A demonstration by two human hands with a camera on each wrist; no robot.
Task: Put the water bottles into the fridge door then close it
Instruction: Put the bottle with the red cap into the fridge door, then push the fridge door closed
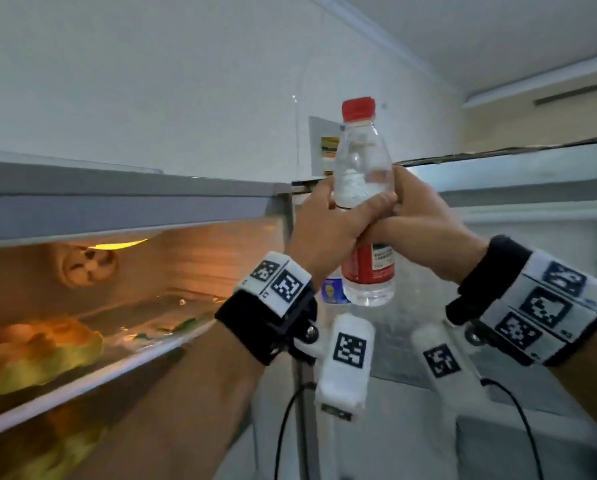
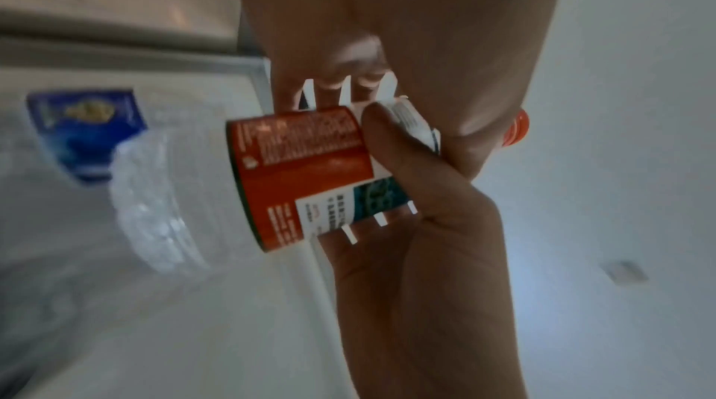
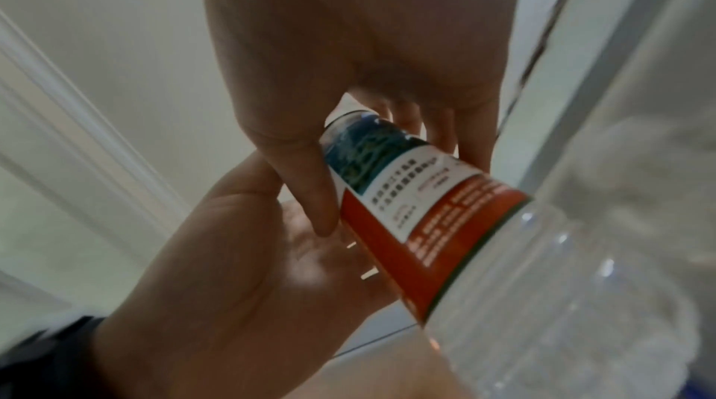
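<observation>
A clear water bottle (image 1: 363, 168) with a red cap and red label stands upright in the air before the open fridge. My left hand (image 1: 325, 226) grips its middle from the left, fingers wrapped round the front. My right hand (image 1: 425, 220) grips it from the right, and the two hands overlap. In the left wrist view the bottle (image 2: 302, 176) lies between my left hand (image 2: 387, 38) and my right hand (image 2: 418, 252). In the right wrist view the bottle (image 3: 426, 215) is held by my right hand (image 3: 368, 53) and left hand (image 3: 232, 268). The fridge door (image 1: 532, 199) stands open behind the hands.
A second bottle with a blue label (image 1: 332, 291) stands in the door just below the held one, and it also shows in the left wrist view (image 2: 89, 130). The lit fridge compartment (image 1: 134, 271) on the left holds yellow-green food (image 1: 30, 355) on a shelf. White wall behind.
</observation>
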